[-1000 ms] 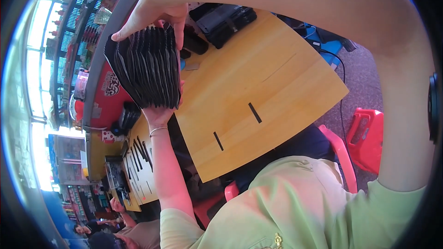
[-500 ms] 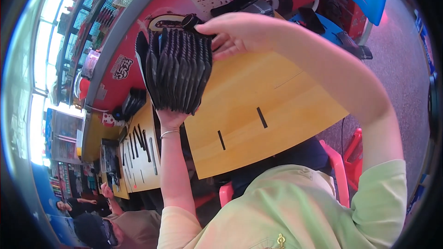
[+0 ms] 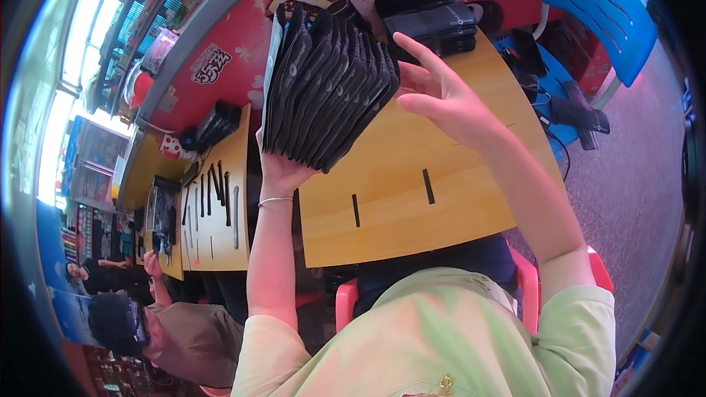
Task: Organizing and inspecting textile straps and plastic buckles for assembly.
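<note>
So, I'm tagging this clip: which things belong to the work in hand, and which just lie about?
In hand:
- fanned stack of black pieces, gripped from below by the left hand
- right hand, open beside it
- wooden table

Lying about:
- black pile
- blue chair
- neighbouring table

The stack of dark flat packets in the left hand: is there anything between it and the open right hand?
Nothing visible stands between them. The left hand holds the stack of dark packets from below, above the wooden table. The right hand is open just beside the stack's right edge, with only air in the small gap.
</note>
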### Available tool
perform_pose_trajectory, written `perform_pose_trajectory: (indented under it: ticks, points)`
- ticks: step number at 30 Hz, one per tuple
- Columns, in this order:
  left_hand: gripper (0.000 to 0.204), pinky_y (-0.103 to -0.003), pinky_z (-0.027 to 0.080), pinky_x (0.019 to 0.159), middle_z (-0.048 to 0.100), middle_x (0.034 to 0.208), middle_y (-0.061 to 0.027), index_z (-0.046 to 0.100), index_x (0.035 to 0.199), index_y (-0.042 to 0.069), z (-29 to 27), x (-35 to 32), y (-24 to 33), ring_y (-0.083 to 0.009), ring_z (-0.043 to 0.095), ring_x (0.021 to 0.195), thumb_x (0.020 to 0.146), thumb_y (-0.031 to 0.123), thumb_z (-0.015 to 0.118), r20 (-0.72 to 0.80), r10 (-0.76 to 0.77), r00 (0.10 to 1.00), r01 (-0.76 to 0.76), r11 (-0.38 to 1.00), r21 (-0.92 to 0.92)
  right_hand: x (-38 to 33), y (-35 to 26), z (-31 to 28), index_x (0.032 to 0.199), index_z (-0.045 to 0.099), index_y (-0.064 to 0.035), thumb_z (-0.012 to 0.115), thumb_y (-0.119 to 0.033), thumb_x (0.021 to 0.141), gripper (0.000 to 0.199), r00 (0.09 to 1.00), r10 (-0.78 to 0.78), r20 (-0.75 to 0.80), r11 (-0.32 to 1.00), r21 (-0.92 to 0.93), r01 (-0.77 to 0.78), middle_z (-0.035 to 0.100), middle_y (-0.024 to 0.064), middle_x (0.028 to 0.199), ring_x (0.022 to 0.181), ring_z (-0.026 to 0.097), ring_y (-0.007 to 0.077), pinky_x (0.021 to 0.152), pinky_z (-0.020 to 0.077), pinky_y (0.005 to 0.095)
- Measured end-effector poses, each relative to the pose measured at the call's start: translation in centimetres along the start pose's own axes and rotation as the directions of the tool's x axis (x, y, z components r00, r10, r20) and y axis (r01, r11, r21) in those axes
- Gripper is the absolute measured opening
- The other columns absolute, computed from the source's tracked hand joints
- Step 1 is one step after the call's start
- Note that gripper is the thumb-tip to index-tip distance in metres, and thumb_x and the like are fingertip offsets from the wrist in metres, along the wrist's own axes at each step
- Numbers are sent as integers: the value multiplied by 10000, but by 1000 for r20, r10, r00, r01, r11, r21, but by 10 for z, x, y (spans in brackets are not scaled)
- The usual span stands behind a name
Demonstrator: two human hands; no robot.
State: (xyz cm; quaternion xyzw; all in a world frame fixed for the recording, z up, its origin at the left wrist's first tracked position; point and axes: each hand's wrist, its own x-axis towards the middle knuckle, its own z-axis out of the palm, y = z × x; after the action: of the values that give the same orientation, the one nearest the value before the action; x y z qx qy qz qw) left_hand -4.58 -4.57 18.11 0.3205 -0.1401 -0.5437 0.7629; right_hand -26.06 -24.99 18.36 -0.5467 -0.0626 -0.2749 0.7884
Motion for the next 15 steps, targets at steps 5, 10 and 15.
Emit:
perform_pose_trajectory:
  ticks: [5,10,15]
  points:
    - [669,-614,405,886,395,1423,-140,395,1391,118,5,-3,2,-369,409,1267,890,562,410,24,0,1000,0,1000,18,2,6,4,1482,148,-136,591,-19,822,803,999,-32,33,999,-31,33,445,98,1297,1167,481,177,971,403,291]
    - [766,-581,439,856,415,1374,-224,368,1396,76,-1,-2,9,-419,451,1201,851,611,432,-48,-31,998,36,994,107,8,2,16,1474,181,-135,579,2,832,768,997,-49,55,997,-49,51,438,83,1281,1168,471,164,992,395,296]
    - [904,-570,459,834,408,1320,-320,317,1402,13,-22,-2,20,-462,478,1133,798,671,453,12,-106,994,103,979,179,13,4,28,1456,217,-128,657,15,800,802,994,-101,48,980,-167,108,424,82,1266,1127,461,146,1045,371,309]
